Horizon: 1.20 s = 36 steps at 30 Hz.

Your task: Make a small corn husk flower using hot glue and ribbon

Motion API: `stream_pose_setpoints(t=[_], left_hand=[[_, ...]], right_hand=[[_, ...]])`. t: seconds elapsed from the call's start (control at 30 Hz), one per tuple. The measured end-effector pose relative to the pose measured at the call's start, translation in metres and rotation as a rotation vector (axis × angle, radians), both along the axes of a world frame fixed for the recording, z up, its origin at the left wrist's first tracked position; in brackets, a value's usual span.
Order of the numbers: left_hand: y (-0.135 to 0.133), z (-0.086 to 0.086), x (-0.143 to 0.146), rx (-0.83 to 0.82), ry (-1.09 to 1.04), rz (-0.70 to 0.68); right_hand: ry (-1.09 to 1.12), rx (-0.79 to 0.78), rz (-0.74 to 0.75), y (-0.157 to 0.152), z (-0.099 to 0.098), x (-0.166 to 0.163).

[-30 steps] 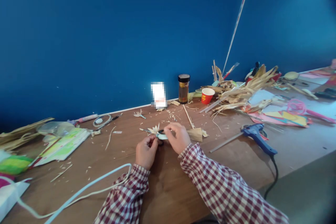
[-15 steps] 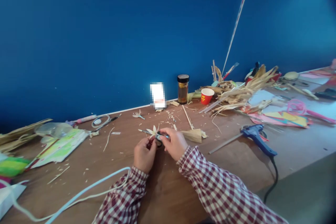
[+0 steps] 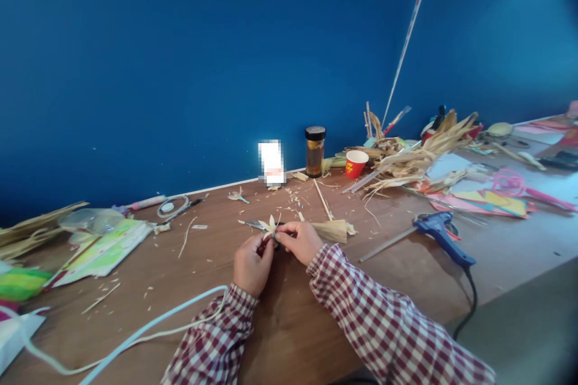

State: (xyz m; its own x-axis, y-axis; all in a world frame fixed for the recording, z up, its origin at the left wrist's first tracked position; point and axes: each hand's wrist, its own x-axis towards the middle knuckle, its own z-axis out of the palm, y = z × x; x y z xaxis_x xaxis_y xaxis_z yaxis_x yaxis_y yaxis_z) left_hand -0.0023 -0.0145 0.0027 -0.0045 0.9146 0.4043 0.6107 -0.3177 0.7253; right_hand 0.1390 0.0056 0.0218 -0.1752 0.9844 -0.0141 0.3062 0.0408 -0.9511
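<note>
My left hand (image 3: 251,266) is closed, its thumb and fingers pinching the base of a small corn husk flower (image 3: 271,225) with pale pointed petals. From the other side my right hand (image 3: 301,242) pinches at the same base, fingertips almost meeting those of the left. What lies right between the fingertips is largely hidden. Just behind the flower, a pair of scissors (image 3: 253,224) rests on the table, its handles mostly covered by the hands. A folded piece of corn husk (image 3: 332,231) lies beyond my right knuckles.
To the right lies a blue glue gun (image 3: 445,237) with a glue stick and a cord. A lidded jar (image 3: 315,153), a red paper cup (image 3: 356,165) and a heap of dry husks (image 3: 406,162) stand along the wall. A white cable (image 3: 153,328) loops at front left.
Both hands have shifted slightly; the flower now stands more upright. My right fingers have come in closer to its base.
</note>
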Motion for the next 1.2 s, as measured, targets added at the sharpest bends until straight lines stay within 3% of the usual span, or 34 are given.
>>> stream_pose_setpoints(t=[0.27,0.5,0.77,0.97,1.2], left_hand=[[0.001,-0.002,0.000,-0.049,-0.061,-0.032],[0.006,-0.005,-0.001,-0.171,-0.179,-0.047],[0.003,-0.009,-0.002,-0.101,0.110,-0.004],[-0.001,-0.002,0.002,0.041,0.431,0.070],[-0.004,-0.004,0.004,0.107,0.502,0.077]], right_hand=[[-0.056,0.101,-0.064,0.001,-0.007,-0.004],[-0.011,-0.101,0.039,0.001,-0.004,-0.001],[-0.243,0.093,-0.072,0.003,-0.014,-0.003],[-0.191,0.141,-0.119,-0.003,-0.025,-0.015],[-0.112,0.131,-0.105,-0.002,-0.025,-0.013]])
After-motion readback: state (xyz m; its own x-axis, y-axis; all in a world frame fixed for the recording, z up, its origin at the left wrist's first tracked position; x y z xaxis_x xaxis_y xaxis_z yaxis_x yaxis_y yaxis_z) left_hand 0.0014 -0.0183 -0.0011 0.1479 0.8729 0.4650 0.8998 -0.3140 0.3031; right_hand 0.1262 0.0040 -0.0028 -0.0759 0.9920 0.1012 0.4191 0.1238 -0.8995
